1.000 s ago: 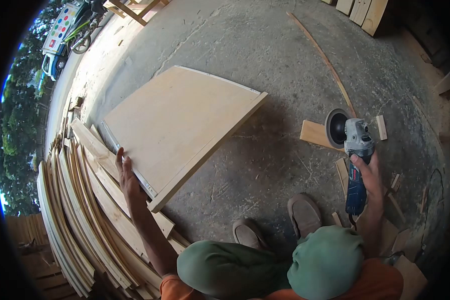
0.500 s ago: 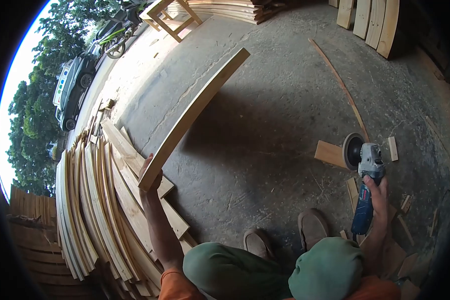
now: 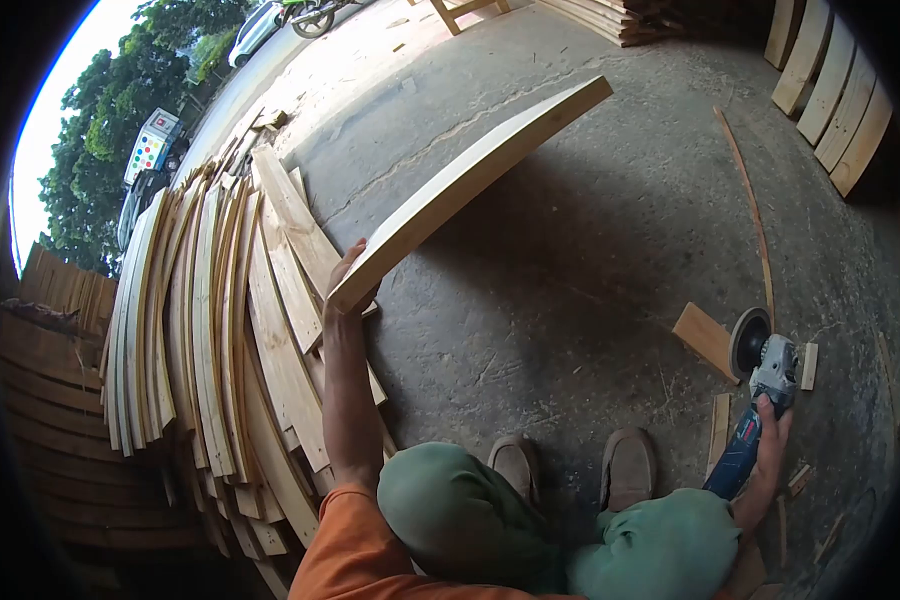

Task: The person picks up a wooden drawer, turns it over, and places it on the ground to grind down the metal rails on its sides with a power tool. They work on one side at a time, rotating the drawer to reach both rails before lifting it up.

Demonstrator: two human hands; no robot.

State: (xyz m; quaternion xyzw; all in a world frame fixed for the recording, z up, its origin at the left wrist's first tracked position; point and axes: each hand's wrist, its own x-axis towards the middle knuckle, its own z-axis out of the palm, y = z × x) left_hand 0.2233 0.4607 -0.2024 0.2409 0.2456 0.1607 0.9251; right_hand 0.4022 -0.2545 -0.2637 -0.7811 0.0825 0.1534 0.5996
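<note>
A long, slightly curved wooden board (image 3: 480, 180) is held up by its near end in my left hand (image 3: 352, 280), with its far end raised over the floor. The fingers of that hand wrap around the board's edge. At the right, my right hand (image 3: 770, 440) grips the blue body of an angle grinder (image 3: 748, 440). The grinder's round disc (image 3: 749, 342) faces left, beside a short wooden block (image 3: 705, 340) on the floor. Part of the grinder's rear is hidden by my knee.
Many curved boards (image 3: 210, 320) lie piled at the left. More boards (image 3: 835, 90) stand at the upper right, with another stack (image 3: 600, 18) at the top. A thin wooden strip (image 3: 748, 200) and offcuts (image 3: 809, 366) lie on the concrete floor (image 3: 530, 330) near the grinder.
The view has turned, shifting the scene. The board in my left hand has tilted lower and now shows its broad upper face. My right hand still holds the grinder.
</note>
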